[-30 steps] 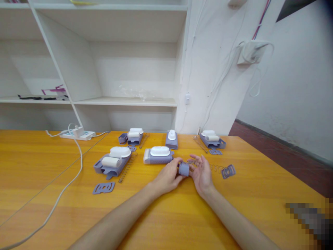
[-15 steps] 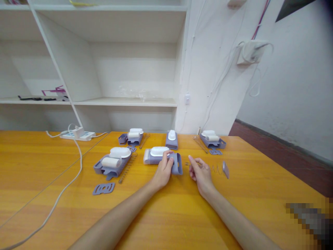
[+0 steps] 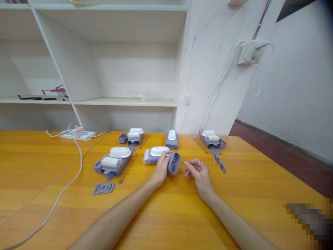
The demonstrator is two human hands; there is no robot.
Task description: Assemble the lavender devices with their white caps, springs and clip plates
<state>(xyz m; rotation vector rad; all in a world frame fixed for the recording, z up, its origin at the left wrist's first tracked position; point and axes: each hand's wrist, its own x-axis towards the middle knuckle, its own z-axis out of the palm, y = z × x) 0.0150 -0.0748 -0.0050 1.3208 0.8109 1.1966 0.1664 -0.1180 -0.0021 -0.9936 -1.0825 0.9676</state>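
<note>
Now, head view, left hand (image 3: 161, 169): holds a purple cap (image 3: 174, 163), its hole facing right.
Right hand (image 3: 200, 176): pinches a thin spring (image 3: 182, 163); tilted plate (image 3: 220, 163) at its right end.
Table (image 3: 166, 215): white-topped box (image 3: 157, 152) near the cap.

Seen from where I stand, the left forearm (image 3: 127, 211) and right forearm (image 3: 231, 218) are bare, slim and smoothly tapered. The left hand (image 3: 160, 170) and right hand (image 3: 199, 175) are bare, with slender fingers (image 3: 191, 169); nail detail is too small to read.
</note>
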